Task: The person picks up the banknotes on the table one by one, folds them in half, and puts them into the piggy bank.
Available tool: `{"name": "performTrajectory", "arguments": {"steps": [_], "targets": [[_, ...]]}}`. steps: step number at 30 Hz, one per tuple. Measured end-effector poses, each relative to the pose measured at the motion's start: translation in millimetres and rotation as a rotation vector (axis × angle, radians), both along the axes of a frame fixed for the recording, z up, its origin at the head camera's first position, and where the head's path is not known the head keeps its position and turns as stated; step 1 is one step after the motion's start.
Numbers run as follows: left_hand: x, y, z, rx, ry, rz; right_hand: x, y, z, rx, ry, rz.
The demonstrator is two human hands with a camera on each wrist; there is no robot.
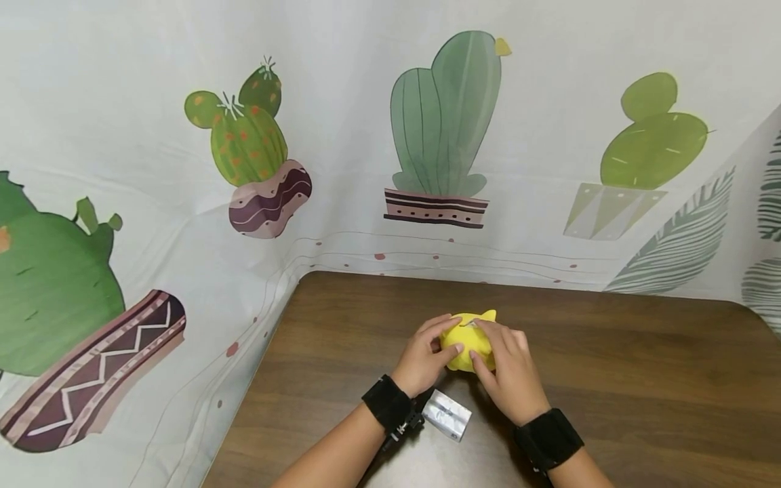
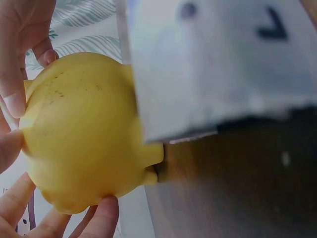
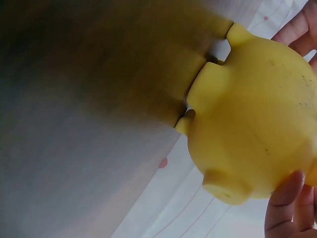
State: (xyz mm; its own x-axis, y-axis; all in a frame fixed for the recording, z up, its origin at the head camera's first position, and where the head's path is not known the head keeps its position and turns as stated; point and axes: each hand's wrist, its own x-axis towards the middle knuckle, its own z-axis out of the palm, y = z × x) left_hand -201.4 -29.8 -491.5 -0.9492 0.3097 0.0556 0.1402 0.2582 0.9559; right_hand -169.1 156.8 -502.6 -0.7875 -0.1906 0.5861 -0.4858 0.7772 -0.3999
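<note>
A yellow piggy bank (image 1: 466, 349) stands on its short feet on the table, between both hands. My left hand (image 1: 419, 360) holds its left side, thumb on the near face and fingers over the top. On the other side my right hand (image 1: 514, 373) grips it, with the thumb low in front and fingertips beside the slot at the top. A small grey sliver (image 1: 469, 323) shows at that slot, partly covered by fingers. In the right wrist view the bank's snout (image 3: 228, 191) points toward the left hand's fingers (image 3: 285, 203).
A small silvery-white box (image 1: 447, 415) lies near the left wrist and fills the top right of the left wrist view. The brown wooden table (image 1: 641, 379) meets a white cloth backdrop (image 1: 342, 135) printed with cacti. Black bands (image 1: 549, 439) circle both wrists.
</note>
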Motion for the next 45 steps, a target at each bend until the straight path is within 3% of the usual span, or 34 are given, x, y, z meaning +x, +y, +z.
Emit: {"name": "performTrajectory", "arguments": {"steps": [18, 45], "targets": [[-0.3, 0.7, -0.2, 0.057, -0.007, -0.005, 0.2, -1.2, -0.6, 0.018, -0.002, -0.01], [2.0, -0.6, 2.0, 0.055, -0.011, -0.01, -0.1, -3.6, 5.6, 0.054, -0.027, -0.038]]}}
